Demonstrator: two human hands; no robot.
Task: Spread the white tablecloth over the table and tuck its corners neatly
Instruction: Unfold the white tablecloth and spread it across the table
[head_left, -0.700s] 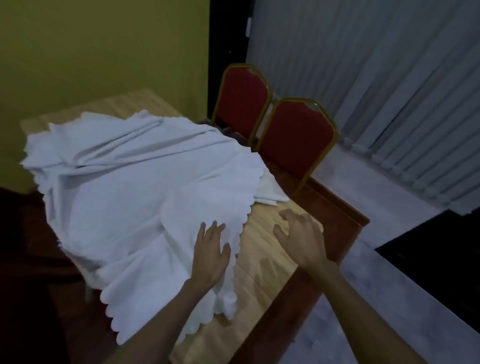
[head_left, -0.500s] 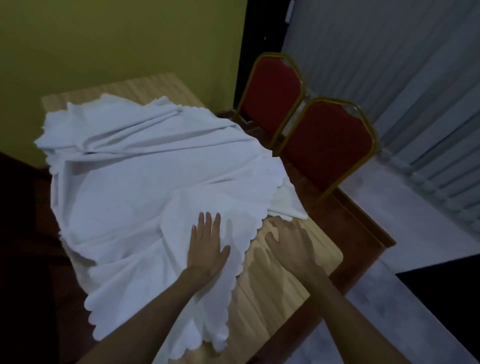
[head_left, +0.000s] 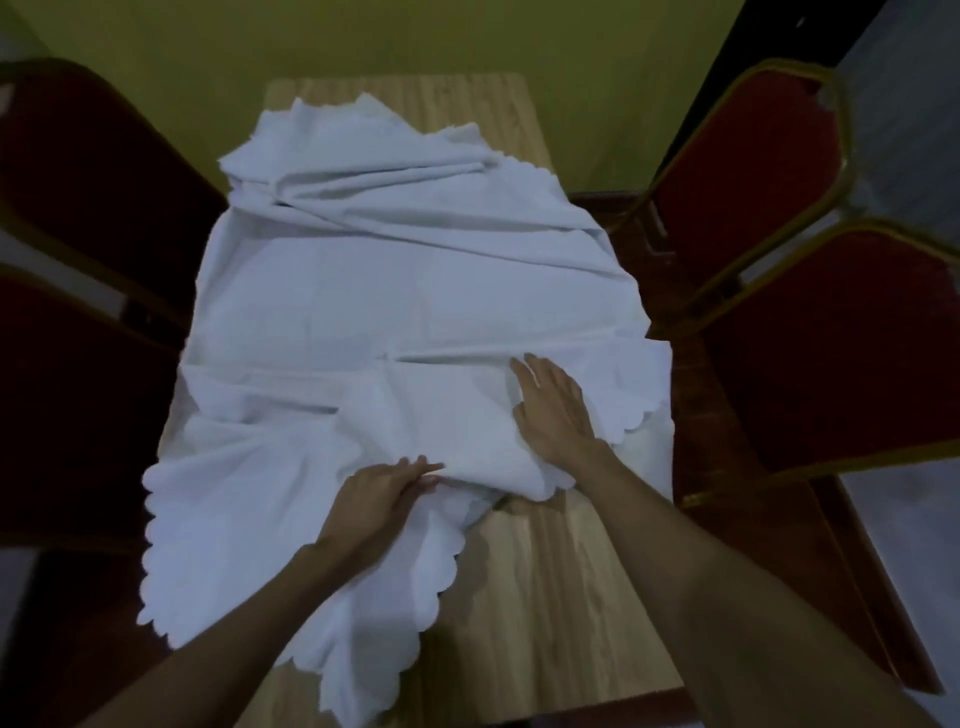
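Observation:
A white tablecloth with a scalloped edge lies rumpled and folded over most of a light wooden table. Its near part is bunched, and a flap hangs off the table's left front side. My left hand rests on the near fold with the fingers together, pointing right and pinching the cloth's edge. My right hand lies flat on the cloth further right, fingers spread and pressing down. The table's near right part and far edge are bare wood.
Two red chairs with gold frames stand close along the table's right side. Two dark red chairs stand along the left. A yellow-green wall is right behind the table's far end.
The view has swung to face the table lengthwise. My right hand moved from the bare wood onto the cloth. My left hand shifted from lying flat to gripping the near fold.

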